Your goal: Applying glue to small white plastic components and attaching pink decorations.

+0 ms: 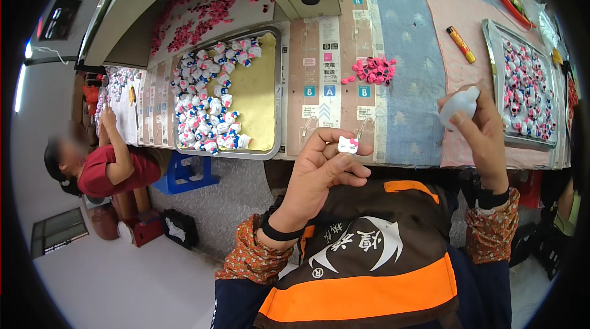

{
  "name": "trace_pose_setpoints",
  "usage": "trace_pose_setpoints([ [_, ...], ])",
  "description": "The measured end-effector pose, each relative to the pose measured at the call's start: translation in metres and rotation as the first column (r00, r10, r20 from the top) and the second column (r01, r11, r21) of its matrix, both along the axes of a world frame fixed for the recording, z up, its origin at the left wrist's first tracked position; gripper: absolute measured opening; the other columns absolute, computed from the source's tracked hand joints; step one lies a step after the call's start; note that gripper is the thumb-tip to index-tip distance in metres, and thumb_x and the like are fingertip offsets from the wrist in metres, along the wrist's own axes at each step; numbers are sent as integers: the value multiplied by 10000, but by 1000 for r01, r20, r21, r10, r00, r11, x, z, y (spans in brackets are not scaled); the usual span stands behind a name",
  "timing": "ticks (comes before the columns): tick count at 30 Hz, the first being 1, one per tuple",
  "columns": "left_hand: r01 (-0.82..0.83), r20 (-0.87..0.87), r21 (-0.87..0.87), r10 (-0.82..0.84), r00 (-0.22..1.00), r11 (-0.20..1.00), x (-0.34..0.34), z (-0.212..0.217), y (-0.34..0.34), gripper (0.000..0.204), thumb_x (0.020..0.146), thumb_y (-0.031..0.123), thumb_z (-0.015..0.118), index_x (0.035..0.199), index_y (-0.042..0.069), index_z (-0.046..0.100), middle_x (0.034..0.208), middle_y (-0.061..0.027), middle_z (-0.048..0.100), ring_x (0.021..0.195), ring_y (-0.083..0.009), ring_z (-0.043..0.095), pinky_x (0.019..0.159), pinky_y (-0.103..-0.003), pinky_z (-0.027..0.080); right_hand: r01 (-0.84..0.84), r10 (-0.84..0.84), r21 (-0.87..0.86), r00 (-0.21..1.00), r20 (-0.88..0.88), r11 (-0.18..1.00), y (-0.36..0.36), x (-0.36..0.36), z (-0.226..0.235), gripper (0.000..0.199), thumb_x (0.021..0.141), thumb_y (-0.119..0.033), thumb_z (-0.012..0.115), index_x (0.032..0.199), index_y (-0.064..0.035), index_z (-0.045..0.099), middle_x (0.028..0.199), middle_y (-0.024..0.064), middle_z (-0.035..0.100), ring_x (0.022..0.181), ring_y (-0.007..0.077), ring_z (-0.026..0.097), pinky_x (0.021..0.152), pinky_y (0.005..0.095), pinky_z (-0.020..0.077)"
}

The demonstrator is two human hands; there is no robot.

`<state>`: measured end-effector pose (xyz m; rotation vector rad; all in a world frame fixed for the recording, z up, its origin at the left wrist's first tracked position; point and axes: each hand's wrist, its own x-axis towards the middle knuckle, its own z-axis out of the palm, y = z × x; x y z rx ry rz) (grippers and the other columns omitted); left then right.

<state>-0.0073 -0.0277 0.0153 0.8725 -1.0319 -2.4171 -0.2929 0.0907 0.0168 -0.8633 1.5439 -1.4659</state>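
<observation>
The table (293,120) is covered with printed sheets (332,110) on the left, then a blue cloth (405,114), with a pink cloth (458,77) spread farther right. A metal tray (278,101) rests on the sheets, and a small heap of pink pieces (376,71) lies where they meet the blue cloth. On the pink cloth are a yellow-and-black tube (461,44) and, just right, another tray (530,142).

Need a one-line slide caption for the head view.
Left hand holding a small white cat head, right hand a white bottle, with pink pieces piled on the covered table.
</observation>
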Motion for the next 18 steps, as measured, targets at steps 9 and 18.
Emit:
trace_pose_setpoints([
  [9, -39, 28, -139, 43, 999, 990, -9, -14, 27, 276, 973, -2, 586, 1206, 36, 442, 1161, -189, 637, 951, -172, 674, 828, -297, 588, -83, 78, -104, 996, -51, 991, 25, 55, 31, 426, 789, -80, 756, 1165, 11, 576, 1015, 98, 633, 863, 138, 615, 766, 271, 484],
  [18, -68, 98, -336, 107, 989, 940, -9, -21, 46, 303, 937, -32, 640, 1185, 1, 470, 1114, -126, 636, 940, -109, 646, 800, -227, 556, -324, 146, -222, 807, -573, 920, 22, 63, 43, 343, 654, -77, 833, 947, -30, 660, 713, 88, 634, 507, 239, 541, 455, 341, 394],
])
